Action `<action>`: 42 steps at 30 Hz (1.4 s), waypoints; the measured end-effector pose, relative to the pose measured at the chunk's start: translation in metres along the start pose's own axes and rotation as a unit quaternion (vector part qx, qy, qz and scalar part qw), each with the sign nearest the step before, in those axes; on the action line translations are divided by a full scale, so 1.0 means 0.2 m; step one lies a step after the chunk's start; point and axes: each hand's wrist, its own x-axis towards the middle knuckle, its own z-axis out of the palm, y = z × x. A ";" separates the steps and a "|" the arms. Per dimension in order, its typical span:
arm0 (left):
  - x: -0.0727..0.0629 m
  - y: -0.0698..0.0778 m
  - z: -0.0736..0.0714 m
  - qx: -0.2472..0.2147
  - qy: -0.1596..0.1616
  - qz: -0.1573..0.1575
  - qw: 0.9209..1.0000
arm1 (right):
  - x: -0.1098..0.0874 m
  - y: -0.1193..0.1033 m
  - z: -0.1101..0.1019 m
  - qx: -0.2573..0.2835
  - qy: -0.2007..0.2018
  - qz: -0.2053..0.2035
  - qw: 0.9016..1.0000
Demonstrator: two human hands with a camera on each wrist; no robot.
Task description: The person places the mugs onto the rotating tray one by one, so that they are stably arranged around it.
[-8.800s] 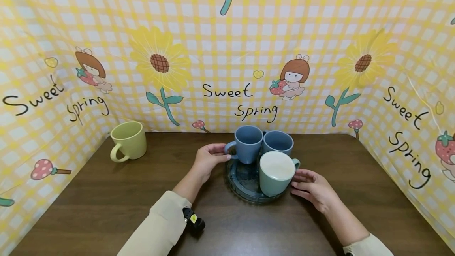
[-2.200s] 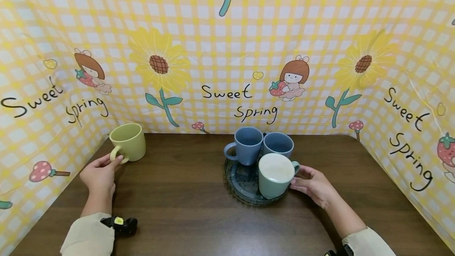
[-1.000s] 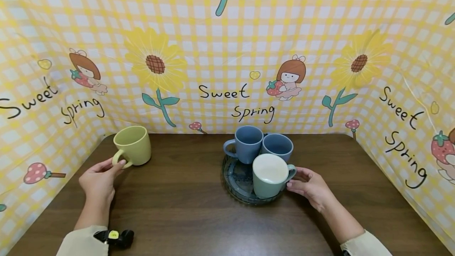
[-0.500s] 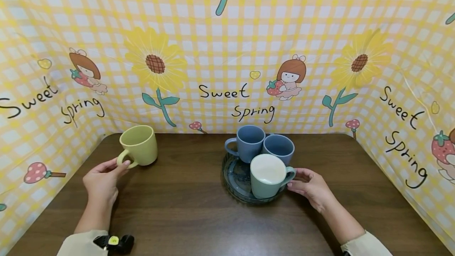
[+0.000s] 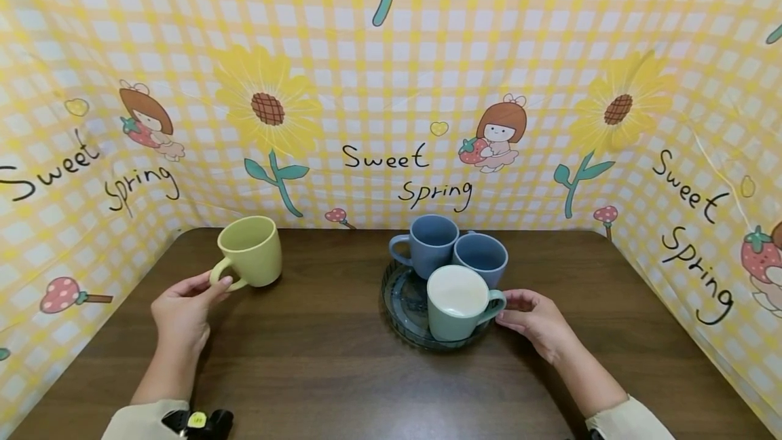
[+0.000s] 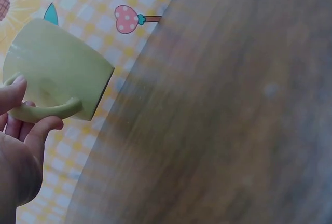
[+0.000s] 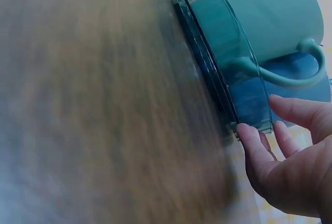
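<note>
My left hand [image 5: 183, 307] pinches the handle of a yellow-green mug [image 5: 253, 250] at the left of the table. The left wrist view shows that mug [image 6: 57, 68] with its base a little off the tabletop. At the right, my right hand [image 5: 537, 324] has bent fingers and thumb at the rim of a round, dark glass tray [image 5: 400, 321]. In the right wrist view the fingertips [image 7: 249, 130] meet the tray's clear wall [image 7: 223, 32]. A pale green mug [image 5: 452, 318] with a white inside and two blue mugs [image 5: 430, 257] [image 5: 482, 257] stand upright and close together on the tray.
The brown wooden table [image 5: 324, 358] ends at the back and sides against a yellow checked cloth [image 5: 391, 87] with printed flowers. Bare tabletop lies between the yellow-green mug and the tray.
My left hand went from the tray to the yellow-green mug and has moved it right. The tray's mugs have turned slightly: the pale green one shifts left, the blue ones right. My right hand stays at the rim.
</note>
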 end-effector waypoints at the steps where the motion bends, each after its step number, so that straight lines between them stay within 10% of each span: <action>1: 0.00 0.00 0.00 0.002 -0.003 0.000 1.000 | 0.00 0.00 0.00 0.000 0.001 0.001 1.000; 42: -0.08 -0.02 0.12 0.027 -0.047 -0.003 0.999 | 0.08 -0.02 -0.03 0.020 -0.022 0.020 0.999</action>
